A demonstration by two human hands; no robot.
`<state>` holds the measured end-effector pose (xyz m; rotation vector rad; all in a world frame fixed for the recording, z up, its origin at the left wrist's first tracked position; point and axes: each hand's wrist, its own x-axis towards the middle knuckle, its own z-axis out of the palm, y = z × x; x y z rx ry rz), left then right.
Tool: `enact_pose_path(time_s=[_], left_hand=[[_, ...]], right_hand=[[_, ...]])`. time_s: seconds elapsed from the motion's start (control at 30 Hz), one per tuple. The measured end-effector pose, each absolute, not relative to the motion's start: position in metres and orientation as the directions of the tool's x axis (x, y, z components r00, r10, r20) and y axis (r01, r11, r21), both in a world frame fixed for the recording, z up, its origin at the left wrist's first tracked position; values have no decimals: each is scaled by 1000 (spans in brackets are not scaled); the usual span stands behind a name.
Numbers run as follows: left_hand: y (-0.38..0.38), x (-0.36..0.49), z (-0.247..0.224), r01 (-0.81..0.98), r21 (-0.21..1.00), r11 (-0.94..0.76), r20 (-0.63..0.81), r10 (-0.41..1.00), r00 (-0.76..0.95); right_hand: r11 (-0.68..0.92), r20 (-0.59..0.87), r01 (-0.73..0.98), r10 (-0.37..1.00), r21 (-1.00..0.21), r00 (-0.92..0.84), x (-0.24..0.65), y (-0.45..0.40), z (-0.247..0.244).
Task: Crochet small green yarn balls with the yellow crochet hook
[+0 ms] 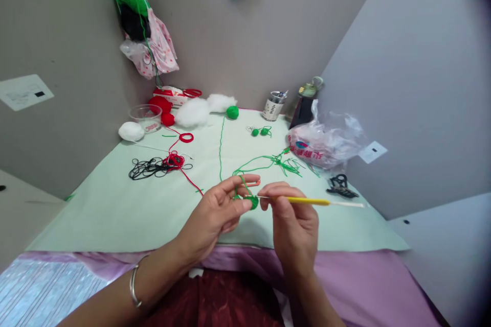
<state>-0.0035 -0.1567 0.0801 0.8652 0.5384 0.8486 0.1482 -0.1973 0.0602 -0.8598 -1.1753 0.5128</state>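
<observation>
Between thumb and fingers, my left hand [217, 207] pinches a small green crocheted piece [252, 201], with green yarn looped over its fingers. A small orange item [253, 183] shows beside the left fingertips. My right hand [293, 219] is closed around a crochet hook [307, 201] with a yellow grip, its thin metal tip at the green piece. A strand of green yarn [221, 148] runs up the table to a green ball [232, 112].
On the table [126, 214] lie red and black yarn [149, 167], white stuffing [194, 112], a clear bowl [146, 118], green yarn strands [287, 164], a pen can [273, 106], a plastic bag [326, 140] and a black clip [341, 185]. Yarn hangs at the upper left.
</observation>
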Motion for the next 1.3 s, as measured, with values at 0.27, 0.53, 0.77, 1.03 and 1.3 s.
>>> enact_pose_path(time_s=[0.27,0.53,0.77,1.03,1.3], left_hand=[[-159,7,71,-446,828,341,-99,870,483],[-152,2,70,-510,711,485,-130,802,582],[-159,3,70,-379,901,212,-8,881,473],[-156,-1,73,-386,883,265,-45,869,493],[-157,-3,70,-341,917,207,-34,892,450]], right_hand=[[611,832,607,531,-508,162,140,-199,39],[586,621,228,655,-777,430,146,-197,50],[553,596,224,722,-803,352,145,-196,54],[524,456,-129,819,-842,348,148,-193,54],[533,499,-35,811,-845,304,150,-198,54]])
